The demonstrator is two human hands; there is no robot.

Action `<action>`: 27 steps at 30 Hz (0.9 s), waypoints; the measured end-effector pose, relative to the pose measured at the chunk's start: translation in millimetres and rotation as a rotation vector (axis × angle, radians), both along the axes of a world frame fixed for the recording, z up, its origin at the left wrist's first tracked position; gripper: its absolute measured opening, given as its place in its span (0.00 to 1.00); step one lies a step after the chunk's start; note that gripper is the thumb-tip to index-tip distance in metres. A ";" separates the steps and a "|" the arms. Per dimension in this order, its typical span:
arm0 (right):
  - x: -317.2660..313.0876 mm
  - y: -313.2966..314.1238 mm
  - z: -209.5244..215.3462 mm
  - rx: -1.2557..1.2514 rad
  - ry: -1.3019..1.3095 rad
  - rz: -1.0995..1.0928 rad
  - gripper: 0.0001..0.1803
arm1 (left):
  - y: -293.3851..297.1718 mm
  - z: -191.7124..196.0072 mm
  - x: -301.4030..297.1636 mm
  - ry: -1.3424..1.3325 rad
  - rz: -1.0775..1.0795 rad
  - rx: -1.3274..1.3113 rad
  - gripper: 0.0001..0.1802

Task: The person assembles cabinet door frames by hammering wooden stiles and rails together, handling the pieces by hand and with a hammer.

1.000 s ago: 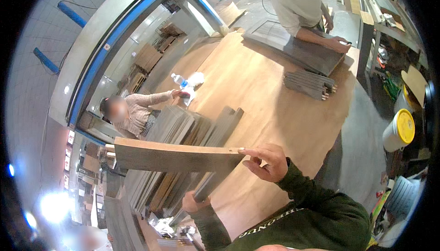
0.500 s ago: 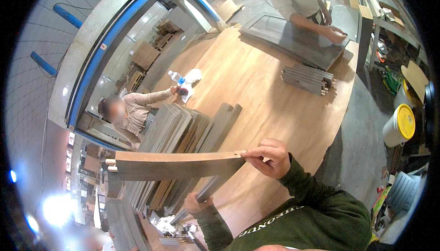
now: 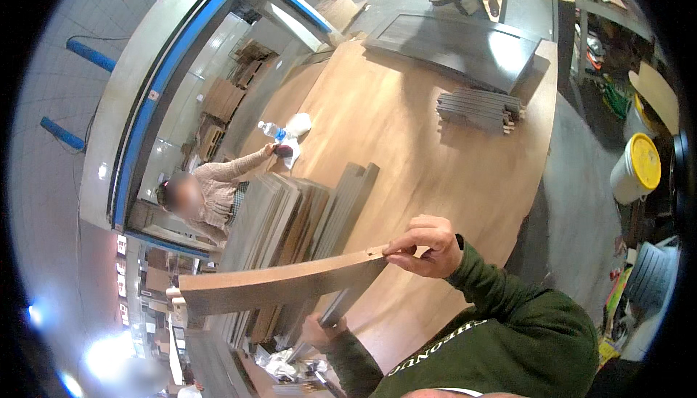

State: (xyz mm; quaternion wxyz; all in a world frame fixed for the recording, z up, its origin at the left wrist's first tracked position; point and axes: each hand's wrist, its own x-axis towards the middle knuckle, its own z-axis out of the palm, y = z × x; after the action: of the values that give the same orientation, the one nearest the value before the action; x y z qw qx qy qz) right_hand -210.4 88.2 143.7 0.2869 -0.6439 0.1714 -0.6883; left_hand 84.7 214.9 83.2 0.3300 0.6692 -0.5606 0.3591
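Note:
A long grey-faced board [image 3: 276,287] with a bare tan upper edge extends left from my right hand [image 3: 427,247]. My right thumb and fingers pinch its right end, where a small notch or light piece shows in the edge. Pale round dowels [image 3: 174,298] stick out of its far left end. Lower down, my left hand [image 3: 324,331] is closed around a narrow grey strip [image 3: 340,306]. That strip runs up behind the board's right half; whether the two touch cannot be told.
A stack of grey boards [image 3: 272,216] stands on the wooden table [image 3: 406,158] beyond the held board. Farther off lie doweled strips [image 3: 479,111] and a framed grey panel [image 3: 450,46]. A bottle [image 3: 272,131] stands near a seated-height co-worker [image 3: 221,184]. Yellow-lidded bucket [image 3: 635,169] at right.
The board's left end has tipped lower while my right hand keeps its pinch. The person at the far side has taken their hand off the grey panel and moved back. The view has shifted slightly.

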 end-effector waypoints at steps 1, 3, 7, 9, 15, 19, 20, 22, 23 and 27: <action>-1.0 0.4 1.9 -0.001 -0.013 0.012 0.08 | -0.5 -1.6 2.2 -0.011 -0.029 -0.024 0.23; -1.5 0.4 2.7 -0.007 -0.027 0.021 0.08 | -1.4 0.7 6.0 -0.123 -0.108 -0.062 0.17; 0.7 -0.8 -1.6 -0.003 -0.001 0.013 0.09 | -0.9 6.4 -0.1 -0.090 -0.115 -0.012 0.16; 2.8 -1.5 -2.7 0.029 0.024 -0.002 0.09 | 1.3 9.6 -5.6 -0.018 -0.126 0.021 0.17; -7.0 -8.8 2.7 0.025 0.049 -0.215 0.20 | -20.3 -6.2 3.5 -0.037 -0.108 0.171 0.17; -8.4 -14.0 26.2 0.041 0.174 -0.195 0.31 | -33.6 -29.0 -18.4 0.079 -0.176 0.292 0.17; -10.9 -15.2 24.6 0.025 0.181 -0.248 0.29 | -39.1 -25.3 -28.4 0.070 -0.260 0.159 0.15; -19.2 -18.6 14.1 0.088 0.039 -0.232 0.22 | -35.7 -29.6 -28.6 0.048 -0.200 0.223 0.12; -25.6 -19.0 6.8 0.178 0.060 -0.168 0.19 | -34.0 -26.2 -33.9 0.085 -0.217 0.227 0.12; -42.8 -28.8 -14.2 0.347 0.005 0.063 0.12 | -39.3 -12.5 -27.5 0.089 -0.219 0.170 0.13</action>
State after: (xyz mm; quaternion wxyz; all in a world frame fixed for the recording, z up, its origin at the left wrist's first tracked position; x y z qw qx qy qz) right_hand -253.2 59.4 129.5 0.4149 -0.5914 0.2680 -0.6374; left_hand 57.2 175.6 70.6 0.3338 0.6447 -0.6436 0.2422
